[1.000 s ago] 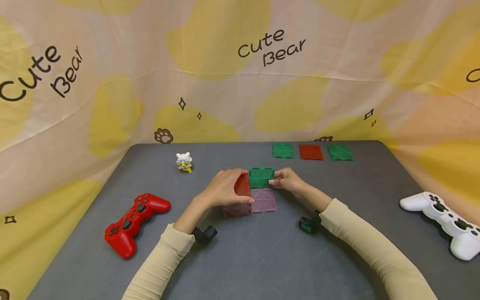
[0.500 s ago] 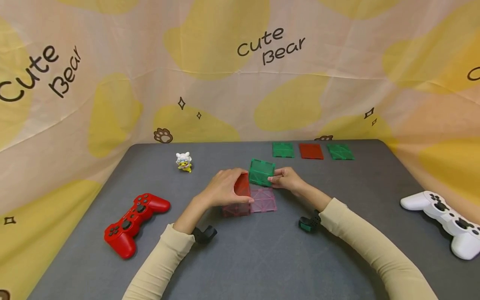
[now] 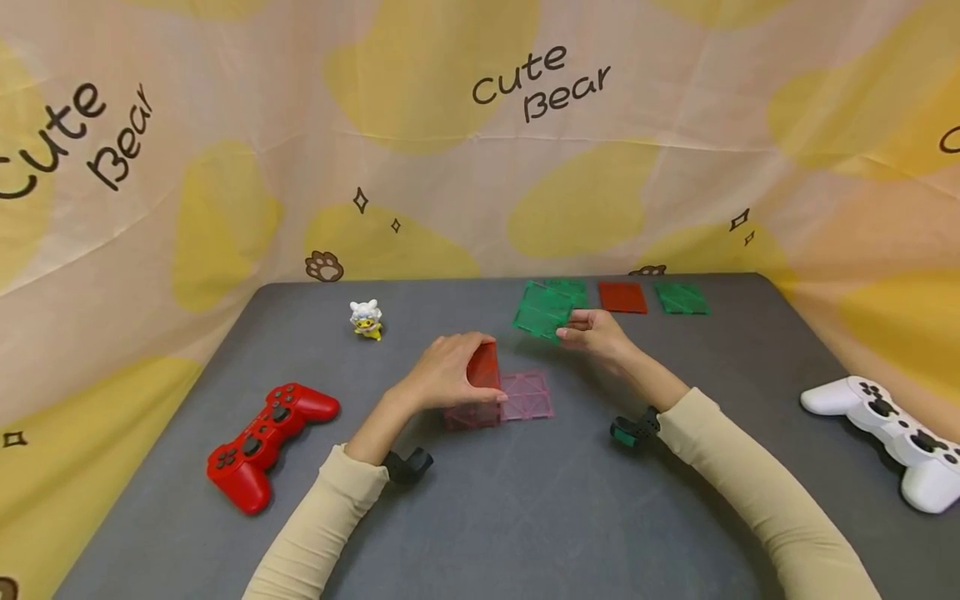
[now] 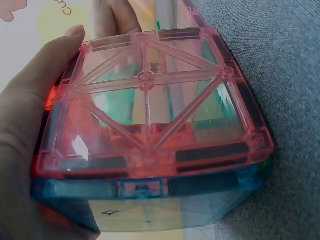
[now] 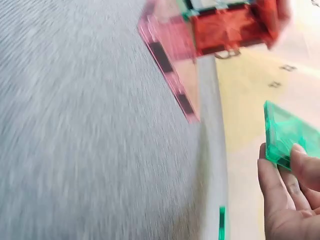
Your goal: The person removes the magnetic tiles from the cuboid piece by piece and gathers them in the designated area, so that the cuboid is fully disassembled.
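My left hand point(image 3: 442, 372) grips a box of see-through magnetic tiles, thumb and fingers spread over its top. The box has a red tile point(image 3: 483, 369) on the right, a pink tile point(image 4: 145, 135) facing me and a blue tile point(image 4: 210, 186) on another side. Another pink tile point(image 3: 527, 397) lies flat on the table against the box. My right hand point(image 3: 597, 337) pinches a green magnetic tile point(image 3: 542, 310) by its lower right corner. It is held tilted above the table, apart from the box.
At the back lie a green tile point(image 3: 573, 290), partly hidden, a red tile point(image 3: 622, 297) and another green tile point(image 3: 682, 298). A small figurine point(image 3: 366, 320) stands back left. A red game controller point(image 3: 266, 446) lies left, a white one point(image 3: 888, 437) right.
My right hand has lifted the green tile from behind the flat pink tile, tilting it and carrying it up, back and to the right. My left hand stays on the box.
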Demonstrator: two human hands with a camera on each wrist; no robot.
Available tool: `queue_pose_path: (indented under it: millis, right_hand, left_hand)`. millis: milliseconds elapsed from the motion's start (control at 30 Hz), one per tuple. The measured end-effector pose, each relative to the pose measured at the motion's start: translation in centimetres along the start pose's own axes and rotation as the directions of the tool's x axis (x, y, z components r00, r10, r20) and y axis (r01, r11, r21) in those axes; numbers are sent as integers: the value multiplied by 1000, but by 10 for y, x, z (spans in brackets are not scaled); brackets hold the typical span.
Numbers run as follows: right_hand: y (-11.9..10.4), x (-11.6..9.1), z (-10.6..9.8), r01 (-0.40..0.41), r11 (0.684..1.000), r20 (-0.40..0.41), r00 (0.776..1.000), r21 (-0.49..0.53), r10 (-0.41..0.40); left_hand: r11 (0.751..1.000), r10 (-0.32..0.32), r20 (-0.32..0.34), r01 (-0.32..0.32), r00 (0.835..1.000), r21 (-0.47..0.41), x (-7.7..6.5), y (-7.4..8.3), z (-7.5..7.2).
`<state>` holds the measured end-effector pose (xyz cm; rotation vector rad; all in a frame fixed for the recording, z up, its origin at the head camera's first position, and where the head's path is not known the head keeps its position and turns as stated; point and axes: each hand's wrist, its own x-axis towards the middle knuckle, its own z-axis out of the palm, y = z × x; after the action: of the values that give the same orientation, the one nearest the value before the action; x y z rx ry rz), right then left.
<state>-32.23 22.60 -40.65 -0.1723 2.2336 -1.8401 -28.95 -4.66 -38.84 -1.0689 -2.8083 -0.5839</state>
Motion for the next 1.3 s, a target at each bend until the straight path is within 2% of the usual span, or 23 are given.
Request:
queue_pose_path:
  millis: [167, 433, 667, 967, 1167, 1300]
  right_hand:
    - [2, -9, -17, -19, 1000, 34, 999, -19, 19]
    - [6, -13, -43, -115, 991, 120, 987, 68, 107]
    - [17, -7, -61, -154, 988, 186, 970, -26, 156]
    - [18, 0, -64, -224, 967, 177, 954, -119, 243]
    - [12, 0, -59, -232, 946, 107, 959, -227, 261]
    - [9, 1, -56, -235, 937, 64, 964, -259, 259]
  left_hand:
    - [1000, 1, 2, -1, 1000, -1, 0, -1, 0]
    - [1000, 1, -5, -1, 1000, -2, 1, -1, 0]
    - [1000, 9, -12, -9, 1000, -5, 2, -3, 1]
    - [1000, 7, 2, -7, 1000, 0, 1, -4, 3]
    - [1000, 7, 3, -7, 1000, -5, 1, -4, 2]
    - [1000, 12, -1, -12, 1000, -1, 1, -4, 1]
